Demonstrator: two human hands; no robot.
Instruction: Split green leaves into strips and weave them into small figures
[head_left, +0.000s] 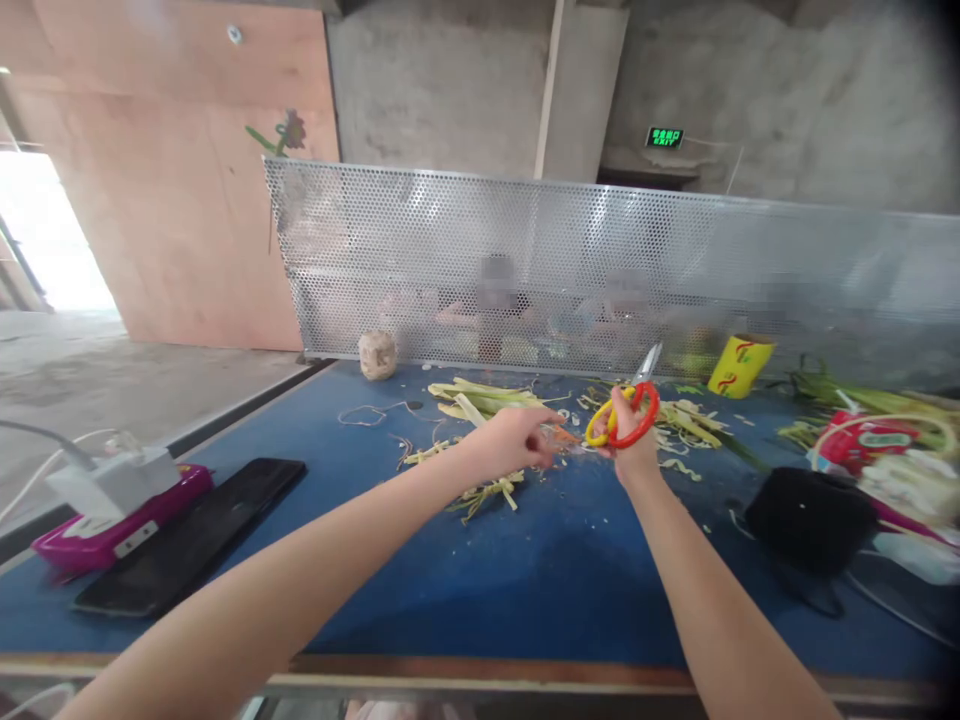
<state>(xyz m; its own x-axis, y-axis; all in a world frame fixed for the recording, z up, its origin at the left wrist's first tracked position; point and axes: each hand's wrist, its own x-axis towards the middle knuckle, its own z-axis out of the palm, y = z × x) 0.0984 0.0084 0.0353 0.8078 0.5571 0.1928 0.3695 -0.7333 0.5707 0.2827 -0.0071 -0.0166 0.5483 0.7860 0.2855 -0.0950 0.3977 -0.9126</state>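
My right hand (624, 437) grips a pair of scissors (649, 364) with one red and one yellow handle loop. Their blades point up and away from me. To its left, my left hand (517, 440) hovers over the table, slightly blurred, its fingers bent and apart with nothing visible in them. Just beyond the left hand lie pale green leaf strips (480, 397). Shorter cut pieces (491, 492) are scattered below it. More yellowish strips (690, 422) lie right of the scissors. Something orange between the hands is too blurred to name.
On the blue table (450, 600), a phone (191, 535) and purple power strip (124, 530) lie left. A ball of twine (377, 356) and yellow roll (740, 366) stand by the perforated metal screen (450, 240). A black pouch-like object (810, 520) and red packet (862, 442) sit right.
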